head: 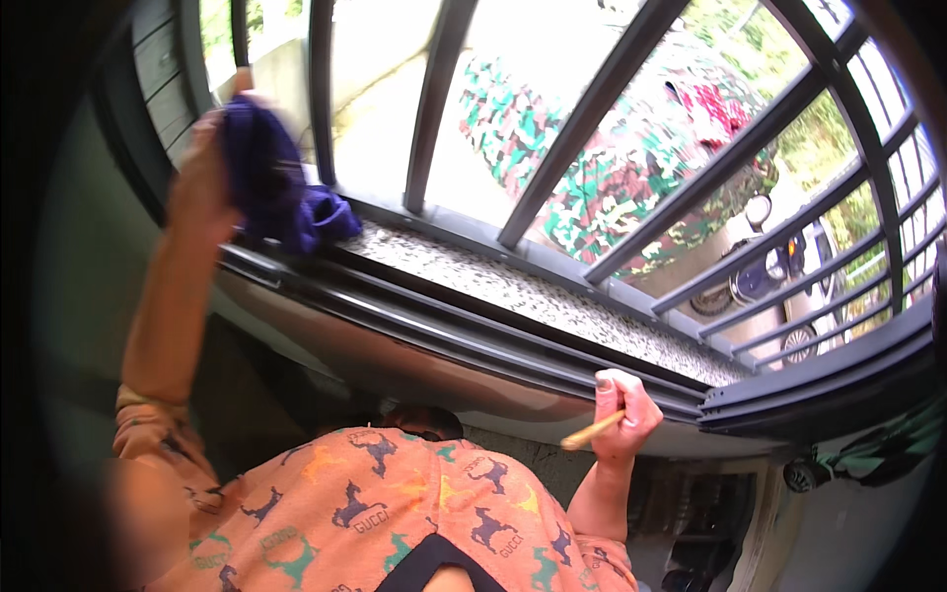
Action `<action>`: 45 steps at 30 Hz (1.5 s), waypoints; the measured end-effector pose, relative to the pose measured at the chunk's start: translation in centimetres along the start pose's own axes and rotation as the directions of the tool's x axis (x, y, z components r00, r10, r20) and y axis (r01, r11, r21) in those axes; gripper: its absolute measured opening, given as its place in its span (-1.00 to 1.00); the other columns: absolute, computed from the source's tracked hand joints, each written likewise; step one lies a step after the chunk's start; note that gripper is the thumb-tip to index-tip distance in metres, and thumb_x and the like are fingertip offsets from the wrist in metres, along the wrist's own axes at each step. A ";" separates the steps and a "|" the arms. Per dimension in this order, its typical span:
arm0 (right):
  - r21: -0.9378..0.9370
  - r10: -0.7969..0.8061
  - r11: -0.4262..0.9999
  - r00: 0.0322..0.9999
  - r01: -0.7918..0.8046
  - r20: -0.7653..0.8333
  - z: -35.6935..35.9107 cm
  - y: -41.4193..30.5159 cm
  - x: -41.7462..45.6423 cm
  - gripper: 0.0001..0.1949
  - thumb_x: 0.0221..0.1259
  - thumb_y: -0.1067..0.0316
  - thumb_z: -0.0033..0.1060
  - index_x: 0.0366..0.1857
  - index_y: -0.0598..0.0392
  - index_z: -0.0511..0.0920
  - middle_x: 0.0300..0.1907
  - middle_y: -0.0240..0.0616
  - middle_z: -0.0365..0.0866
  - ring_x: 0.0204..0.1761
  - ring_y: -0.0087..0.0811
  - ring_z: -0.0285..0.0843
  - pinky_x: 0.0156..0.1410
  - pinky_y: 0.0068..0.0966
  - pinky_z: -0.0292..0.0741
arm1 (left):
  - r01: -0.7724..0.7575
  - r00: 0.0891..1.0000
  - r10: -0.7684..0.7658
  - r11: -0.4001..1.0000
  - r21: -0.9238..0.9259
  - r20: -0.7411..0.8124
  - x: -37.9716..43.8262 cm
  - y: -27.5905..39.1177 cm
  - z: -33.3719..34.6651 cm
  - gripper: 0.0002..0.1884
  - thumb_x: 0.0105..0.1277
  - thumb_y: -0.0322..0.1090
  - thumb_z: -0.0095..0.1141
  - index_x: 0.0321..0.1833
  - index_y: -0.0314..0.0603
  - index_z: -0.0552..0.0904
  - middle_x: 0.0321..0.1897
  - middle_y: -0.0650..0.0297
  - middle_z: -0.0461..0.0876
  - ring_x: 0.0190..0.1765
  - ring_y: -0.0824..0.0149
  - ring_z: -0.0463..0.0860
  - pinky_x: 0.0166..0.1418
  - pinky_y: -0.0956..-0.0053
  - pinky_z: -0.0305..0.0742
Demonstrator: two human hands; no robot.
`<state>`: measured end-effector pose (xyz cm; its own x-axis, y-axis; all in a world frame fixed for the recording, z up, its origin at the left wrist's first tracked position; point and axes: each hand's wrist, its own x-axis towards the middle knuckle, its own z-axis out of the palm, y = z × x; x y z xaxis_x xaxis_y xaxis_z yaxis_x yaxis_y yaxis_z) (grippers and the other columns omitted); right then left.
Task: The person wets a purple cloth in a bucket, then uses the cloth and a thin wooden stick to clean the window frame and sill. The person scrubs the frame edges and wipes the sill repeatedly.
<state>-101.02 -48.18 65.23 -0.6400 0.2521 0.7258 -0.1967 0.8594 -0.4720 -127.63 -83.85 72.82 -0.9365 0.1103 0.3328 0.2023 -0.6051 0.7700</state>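
Observation:
My left hand [201, 177] is raised at the left side of the window, blurred, with its fingers on a bunched purple cloth [263, 163]. The cloth's lower end hangs onto the left end of the speckled stone sill [473, 270], near the metal bars. In my right hand [627, 414] is a thin wooden stick [592, 432], one end pointing left and down. That fist is close to the dark sliding-window track [459, 337], by its right part. The stick's other end is hidden by my fingers.
Dark metal bars [436, 111] stand along the sill's outer edge. Outside are a camouflage cover [614, 174] with a red patterned cloth [714, 115] on it, and a motorcycle [755, 274]. The dark window frame [821, 385] bounds the right side.

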 end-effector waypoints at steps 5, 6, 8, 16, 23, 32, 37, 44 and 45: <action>0.006 -0.101 0.995 0.995 0.102 -0.009 1.8 -2.1 2.4 -0.91 0.16 0.40 0.33 -0.39 0.15 0.61 -0.58 -0.27 0.58 -0.65 -0.42 0.46 -0.49 -0.57 0.37 | -0.353 0.704 -0.223 0.715 0.604 0.674 -5.5 -5.0 13.6 -0.80 0.37 -0.32 0.05 -0.05 -0.25 0.57 -0.07 0.12 0.64 -0.21 0.31 0.68 -0.18 0.56 0.55; 0.006 -0.109 0.994 0.993 0.110 -0.053 1.7 -2.3 2.3 -0.88 0.21 0.35 0.29 -0.37 0.16 0.62 -0.57 -0.26 0.60 -0.64 -0.44 0.46 -0.48 -0.59 0.37 | -0.577 0.584 0.049 0.728 0.371 0.811 -6.9 -9.5 13.3 -0.71 0.29 -0.35 0.14 0.06 -0.21 0.54 0.00 0.07 0.61 -0.07 0.15 0.67 -0.06 0.43 0.55; 0.133 -0.151 0.973 0.955 0.189 -0.254 1.2 -1.2 1.9 -0.68 0.40 0.15 0.05 -0.46 0.17 0.57 -0.49 -0.23 0.67 -0.64 -0.51 0.41 -0.46 -0.64 0.38 | -0.648 0.453 -0.293 0.541 0.536 0.842 -8.3 -12.5 13.2 -0.56 0.24 -0.30 0.20 0.17 -0.20 0.47 0.05 0.05 0.58 0.10 0.04 0.58 0.14 0.26 0.47; 0.874 -0.021 0.416 0.964 0.249 -0.264 1.0 -2.7 3.8 -0.39 0.39 -0.32 -0.36 -0.57 0.05 0.33 -0.76 -0.51 0.09 -0.72 -0.61 -0.10 -0.57 -0.60 -0.05 | -0.746 0.639 -0.052 0.202 0.635 0.767 -5.1 -7.5 3.8 -0.41 -0.10 -0.45 0.40 0.10 -0.22 0.55 0.15 0.06 0.54 0.14 -0.01 0.52 0.22 0.18 0.42; 0.913 0.417 0.397 0.904 -0.091 -0.091 5.8 2.0 3.5 -0.46 0.51 -0.12 -0.35 -0.66 -0.01 0.26 -0.76 -0.52 0.01 -0.73 -0.61 -0.15 -0.59 -0.61 -0.07 | -0.524 0.840 -0.204 -0.065 0.849 0.503 -4.9 -7.1 -6.4 -0.25 0.05 0.11 0.32 0.23 -0.25 0.47 0.33 -0.03 0.35 0.39 -0.08 0.26 0.43 0.06 0.12; 0.978 0.551 0.148 0.833 -0.149 0.044 15.9 -5.4 3.8 -0.48 0.47 -0.09 -0.24 -0.73 -0.13 0.09 -0.77 -0.54 -0.05 -0.71 -0.59 -0.15 -0.55 -0.53 -0.07 | -0.575 0.815 0.020 0.153 0.803 0.580 -5.2 -5.7 -7.9 -0.60 -0.04 -0.43 0.41 -0.17 -0.36 0.50 -0.06 0.07 0.52 0.01 -0.01 0.51 0.07 0.27 0.45; 0.934 0.251 0.290 0.959 -0.206 0.133 24.3 -11.2 6.0 -0.50 0.57 0.03 -0.37 -0.63 0.05 0.29 -0.68 -0.47 0.23 -0.63 -0.63 0.06 -0.50 -0.61 0.11 | -0.503 0.863 0.060 0.167 0.848 0.501 -4.5 -5.4 -9.8 -0.57 -0.01 -0.58 0.34 -0.06 -0.35 0.46 0.02 0.07 0.50 0.09 0.02 0.51 0.16 0.29 0.43; 0.811 0.066 0.254 0.846 -0.527 0.529 18.1 -10.2 8.2 -0.80 0.14 0.46 0.07 -0.16 0.20 0.41 -0.22 -0.27 0.42 -0.23 -0.52 0.37 -0.10 -0.58 0.34 | -0.404 0.912 0.121 0.105 0.909 0.392 -6.9 -4.8 -11.0 -0.51 0.03 -0.56 0.29 0.08 -0.29 0.48 0.11 0.04 0.51 0.21 -0.01 0.46 0.31 0.23 0.34; 0.850 0.053 0.248 0.883 -0.465 0.467 16.2 -9.5 8.5 -0.76 0.10 0.42 0.07 -0.14 0.21 0.41 -0.22 -0.20 0.43 -0.17 -0.40 0.40 0.01 -0.45 0.37 | -0.394 0.916 0.148 0.157 0.906 0.373 -7.0 -5.1 -10.2 -0.47 0.03 -0.56 0.30 0.12 -0.28 0.48 0.14 0.03 0.49 0.24 -0.02 0.45 0.33 0.23 0.33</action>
<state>-116.61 -61.44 67.74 -0.9222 0.0608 0.3819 -0.3828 -0.2826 -0.8795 -125.01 -89.60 60.97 -0.7211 0.3055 0.6218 0.6601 0.5755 0.4828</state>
